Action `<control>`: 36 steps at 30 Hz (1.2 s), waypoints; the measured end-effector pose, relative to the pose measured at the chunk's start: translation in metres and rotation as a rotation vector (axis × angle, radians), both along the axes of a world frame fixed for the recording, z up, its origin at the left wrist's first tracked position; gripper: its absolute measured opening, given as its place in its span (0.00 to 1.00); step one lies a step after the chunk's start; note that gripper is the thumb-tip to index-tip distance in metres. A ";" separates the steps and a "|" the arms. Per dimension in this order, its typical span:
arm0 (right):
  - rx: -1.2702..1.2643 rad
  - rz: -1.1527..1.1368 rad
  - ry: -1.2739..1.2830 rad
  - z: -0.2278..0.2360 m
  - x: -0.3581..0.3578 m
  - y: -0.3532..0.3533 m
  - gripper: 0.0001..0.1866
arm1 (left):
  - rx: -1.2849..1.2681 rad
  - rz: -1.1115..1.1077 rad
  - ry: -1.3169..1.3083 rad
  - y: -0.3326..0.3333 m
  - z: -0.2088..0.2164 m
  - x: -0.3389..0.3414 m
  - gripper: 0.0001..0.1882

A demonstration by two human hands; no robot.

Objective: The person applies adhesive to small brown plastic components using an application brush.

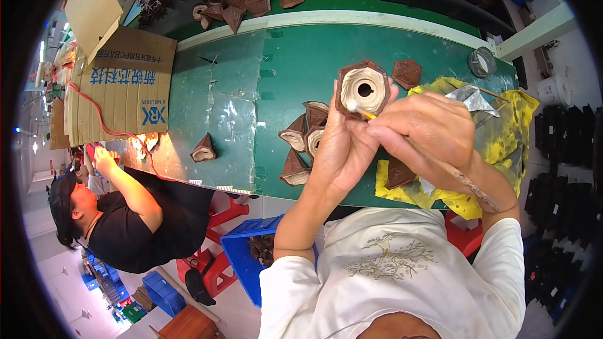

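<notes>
Raised over the green workbench, a brown six-sided cap-like piece shows its cream inner side and dark round hole. My left hand grips it from below and behind. A paintbrush is pinched in my right hand, its pale tip touching the piece's lower inner edge. To the left of my left hand, several similar brown pieces lie clustered on the bench. One more brown piece sits behind my right hand, and another rests on a yellow plastic sheet.
A small round tin stands at the back right. Far left are a cardboard box, a red cable and a lone brown piece. Brown parts pile up behind the white rail. A co-worker sits left, near a blue crate.
</notes>
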State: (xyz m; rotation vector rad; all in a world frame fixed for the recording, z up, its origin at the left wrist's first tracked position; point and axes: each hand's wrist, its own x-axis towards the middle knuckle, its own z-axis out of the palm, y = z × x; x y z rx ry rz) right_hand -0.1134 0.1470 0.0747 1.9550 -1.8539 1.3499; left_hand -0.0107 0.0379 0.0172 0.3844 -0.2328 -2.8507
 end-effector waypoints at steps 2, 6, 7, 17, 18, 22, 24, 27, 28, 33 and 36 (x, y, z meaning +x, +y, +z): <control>-0.048 0.003 -0.003 0.001 -0.001 -0.002 0.08 | -0.027 -0.018 0.025 0.000 -0.001 0.001 0.25; -0.021 0.020 0.015 -0.002 -0.003 0.000 0.08 | -0.030 -0.042 0.056 0.000 -0.003 0.001 0.25; -0.012 0.009 0.050 -0.002 -0.003 0.000 0.08 | -0.033 -0.042 0.060 0.000 -0.005 0.001 0.25; -0.085 0.034 0.013 0.001 -0.009 -0.011 0.07 | 0.069 -0.022 0.135 -0.004 -0.008 0.001 0.23; -0.065 0.064 -0.004 0.000 -0.008 -0.012 0.07 | -0.017 -0.030 0.066 -0.007 -0.001 0.000 0.24; -0.006 0.044 -0.075 0.003 -0.018 -0.004 0.05 | -0.051 -0.010 0.060 -0.062 -0.018 -0.024 0.23; 0.014 -0.008 -0.114 0.003 -0.024 0.004 0.04 | 0.036 0.029 0.025 -0.123 -0.032 -0.059 0.22; 0.067 -0.089 -0.139 0.001 -0.027 0.017 0.04 | -0.132 0.253 -0.275 -0.232 -0.035 -0.138 0.18; 0.056 -0.087 -0.148 0.001 -0.024 0.016 0.04 | -0.116 0.259 -0.280 -0.290 -0.035 -0.145 0.16; 0.120 -0.212 -0.152 -0.003 -0.044 0.033 0.03 | -0.579 0.230 -0.364 -0.338 -0.015 -0.165 0.39; 0.110 -0.258 -0.154 0.001 -0.059 0.048 0.03 | -1.321 -0.133 -0.337 -0.215 0.008 -0.134 0.22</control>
